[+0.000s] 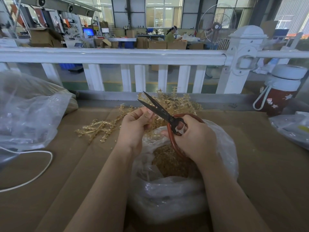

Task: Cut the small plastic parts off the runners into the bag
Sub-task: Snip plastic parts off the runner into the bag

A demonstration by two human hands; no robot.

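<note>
I have the scissors [160, 111] gripped in my right hand [194, 139], fingers curled through the red loop handles, blades parted at centre frame. My left hand [135, 128] pinches a runner [154, 123] just beside the blades, directly above the open bag [168, 190] at lower centre. That bag already holds a thick layer of amber cut parts [168, 163], so I judge a good share done. A heap of uncut runners [180, 102] waits behind the scissors, with 1 more cluster [98, 129] lying left of centre.

Amber runners [175, 102] heaped behind open black scissors [157, 108], clear bag [222, 148] of cut parts below.
</note>
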